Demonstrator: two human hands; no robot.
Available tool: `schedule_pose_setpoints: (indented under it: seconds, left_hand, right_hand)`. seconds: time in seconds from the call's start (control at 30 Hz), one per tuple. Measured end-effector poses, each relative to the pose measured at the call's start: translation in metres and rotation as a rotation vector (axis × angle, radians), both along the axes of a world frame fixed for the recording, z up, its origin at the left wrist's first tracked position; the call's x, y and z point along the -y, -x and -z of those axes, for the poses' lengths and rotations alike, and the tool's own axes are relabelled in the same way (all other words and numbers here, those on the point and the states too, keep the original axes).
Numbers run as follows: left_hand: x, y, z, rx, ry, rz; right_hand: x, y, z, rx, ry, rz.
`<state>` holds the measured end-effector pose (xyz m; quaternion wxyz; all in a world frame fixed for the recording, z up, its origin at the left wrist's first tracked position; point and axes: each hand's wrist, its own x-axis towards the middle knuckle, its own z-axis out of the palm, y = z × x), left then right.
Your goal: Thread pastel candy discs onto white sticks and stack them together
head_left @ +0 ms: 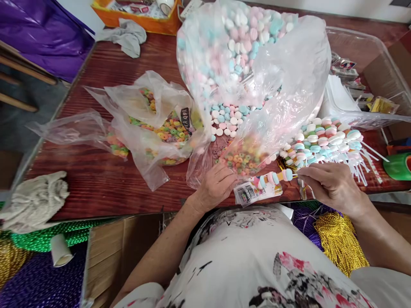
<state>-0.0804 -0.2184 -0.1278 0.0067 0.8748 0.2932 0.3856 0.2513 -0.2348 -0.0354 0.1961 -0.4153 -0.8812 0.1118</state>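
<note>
My right hand [324, 182] pinches the white stick end of a candy skewer [272, 178], threaded with pastel candies and small rings, held level over the table edge. At the other side of the skewer, my left hand [218, 184] has its fingers bent together by a clear bag of colored rings [245, 158]; what they hold, if anything, is hidden. Under the skewer lie printed packets [255, 193]. Beyond my hands a large clear bag [292, 72] holds pink, white and blue candies [229, 119]. Finished-looking skewers [321, 143] are piled beyond my right hand.
Another bag of colored rings [173, 130] lies left of center. Cloths [37, 201] rest on the left side. A clear tub [362, 115] with packets and an orange box [147, 23] stand farther back. A green cup [398, 167] is at the right edge.
</note>
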Motion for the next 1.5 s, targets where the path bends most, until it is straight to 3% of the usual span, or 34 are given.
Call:
schedule_pose_setpoints:
  seconds: [0.07, 0.17, 0.4, 0.57, 0.77, 0.83, 0.97, 1.07, 1.3, 1.5]
  left_hand:
    - [0.002, -0.001, 0.001, 0.006, 0.034, 0.004]
    - [0.004, -0.003, 0.003, 0.031, 0.083, 0.001]
    - [0.006, -0.008, 0.003, -0.022, 0.236, -0.058]
    - [0.009, -0.015, 0.001, 0.071, 0.349, -0.033]
    - [0.011, -0.017, -0.002, 0.421, 0.624, -0.056]
    - [0.010, -0.018, -0.003, 0.484, 0.668, -0.063]
    - [0.007, -0.020, -0.006, 0.524, 0.577, -0.076]
    - [0.007, -0.019, -0.007, 0.481, 0.448, -0.077]
    - [0.009, -0.014, -0.003, 0.300, 0.147, -0.024]
    - [0.009, -0.017, 0.005, 0.216, 0.203, 0.002]
  right_hand:
    - [0.003, 0.001, 0.004, 0.006, -0.112, 0.038]
    - [0.007, -0.001, 0.009, -0.023, -0.143, 0.020]
    - [0.003, -0.007, 0.013, -0.147, -0.040, -0.064]
    - [0.003, -0.006, 0.019, -0.229, 0.041, 0.012]
    - [0.009, 0.015, 0.036, -0.783, 0.296, 0.391]
    - [0.009, 0.038, 0.044, -0.980, 0.437, 0.398]
    - [0.001, 0.094, 0.052, -1.162, 0.594, 0.340]
    - [-0.008, 0.119, 0.051, -1.195, 0.680, 0.339]
    - [-0.011, 0.119, 0.063, -1.182, 0.752, 0.314]
    - [-0.011, 0.116, 0.080, -1.168, 0.602, 0.415]
